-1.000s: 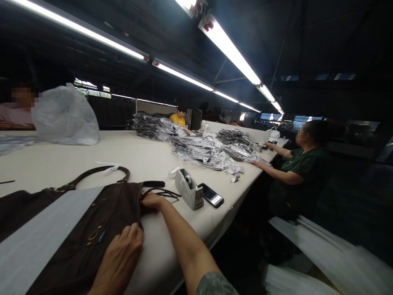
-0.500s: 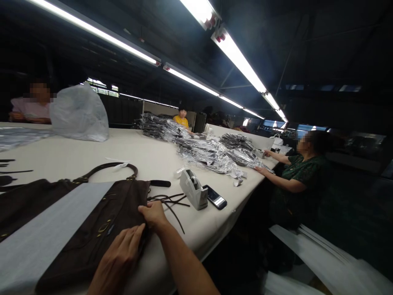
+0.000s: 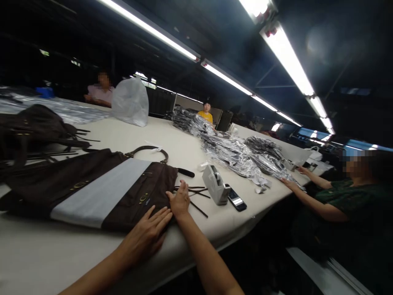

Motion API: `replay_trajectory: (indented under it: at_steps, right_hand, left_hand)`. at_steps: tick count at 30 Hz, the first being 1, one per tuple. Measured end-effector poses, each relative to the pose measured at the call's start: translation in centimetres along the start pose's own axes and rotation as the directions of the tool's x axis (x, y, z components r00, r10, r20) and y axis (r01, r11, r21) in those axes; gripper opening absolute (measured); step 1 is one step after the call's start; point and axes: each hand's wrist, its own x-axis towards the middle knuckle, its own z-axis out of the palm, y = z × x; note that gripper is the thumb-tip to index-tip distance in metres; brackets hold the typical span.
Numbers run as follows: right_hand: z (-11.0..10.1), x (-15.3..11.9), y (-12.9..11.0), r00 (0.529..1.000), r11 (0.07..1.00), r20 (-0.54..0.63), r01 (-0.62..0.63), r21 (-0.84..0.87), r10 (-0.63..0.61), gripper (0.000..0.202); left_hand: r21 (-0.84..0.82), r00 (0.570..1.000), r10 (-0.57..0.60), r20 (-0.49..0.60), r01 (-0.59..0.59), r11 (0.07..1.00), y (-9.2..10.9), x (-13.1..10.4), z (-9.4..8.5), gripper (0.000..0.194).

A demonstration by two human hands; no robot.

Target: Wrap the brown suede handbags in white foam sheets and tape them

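A dark brown handbag (image 3: 159, 180) with brass-coloured fittings lies flat on the table in front of me. Across its middle runs a pale paper-like strip (image 3: 102, 190), and its curved handle (image 3: 166, 155) points away from me. My left hand (image 3: 149, 229) rests on the bag's near right corner, fingers stretched out. At the right side edge is my right hand (image 3: 180, 201), its thumb apart from its raised fingers and its palm side against the bag. Thin dark straps (image 3: 196, 192) stick out beyond that hand. The left fingertips nearly meet the right wrist.
Right of the bag stand a tape dispenser (image 3: 215, 186) and a phone (image 3: 237, 198). Plastic-wrapped goods (image 3: 227, 149) are heaped farther back. Another dark bag (image 3: 37, 123) lies left, a clear plastic sack (image 3: 130, 102) behind. A co-worker (image 3: 346, 196) reaches in from the right; two more people sit beyond.
My view has swung left, bringing the second bag into sight. My right hand has gone from pinching the bag's edge to having its fingers apart; the left hand's fingers have spread.
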Motion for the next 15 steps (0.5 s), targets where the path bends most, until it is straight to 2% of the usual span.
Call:
replay_trajectory:
  at_steps: [2, 4, 5, 7, 8, 10, 12, 15]
  right_hand:
    - [0.0, 0.2, 0.4, 0.975, 0.974, 0.001, 0.220, -0.059, -0.220, 0.065]
    - [0.2, 0.6, 0.8, 0.908, 0.914, 0.143, 0.404, -0.044, -0.395, 0.058]
    - [0.2, 1.0, 1.0, 0.866, 0.892, 0.242, 0.452, -0.009, -0.437, 0.055]
    - [-0.1, 1.5, 0.8, 0.802, 0.892, 0.415, 0.448, 0.056, -0.429, 0.051]
    - [-0.4, 1.7, 0.5, 0.785, 0.905, 0.472, 0.421, 0.066, -0.400, 0.050]
    - [-1.2, 1.7, -0.7, 0.782, 0.929, 0.530, 0.369, 0.029, -0.327, 0.054]
    - [-1.6, 1.1, -2.2, 0.795, 0.946, 0.549, 0.322, -0.025, -0.256, 0.063]
    - [-1.4, -0.8, -3.7, 0.791, 0.954, 0.573, 0.294, -0.048, -0.215, 0.075]
  left_hand:
    - [-0.026, 0.997, -0.042, 0.057, 0.044, 0.999, 0.3, -0.4, -0.2, 0.064]
    - [-0.069, 0.994, -0.057, 0.093, 0.064, 0.996, 0.1, -1.0, 0.2, 0.069]
    - [-0.095, 0.993, -0.062, 0.096, 0.071, 0.993, -0.2, -1.2, 0.5, 0.071]
    - [-0.160, 0.994, -0.077, 0.080, 0.089, 0.983, -0.9, -1.4, 1.0, 0.068]
    - [-0.195, 0.992, -0.099, 0.073, 0.111, 0.974, -1.3, -1.4, 1.0, 0.063]
    - [-0.269, 0.984, -0.158, 0.087, 0.176, 0.947, -1.6, -1.1, 0.3, 0.055]
    - [-0.346, 0.968, -0.211, 0.139, 0.247, 0.905, -1.6, -0.7, -1.3, 0.051]
    - [-0.488, 0.941, -0.196, 0.275, 0.313, 0.815, -2.3, -0.3, -4.7, 0.036]
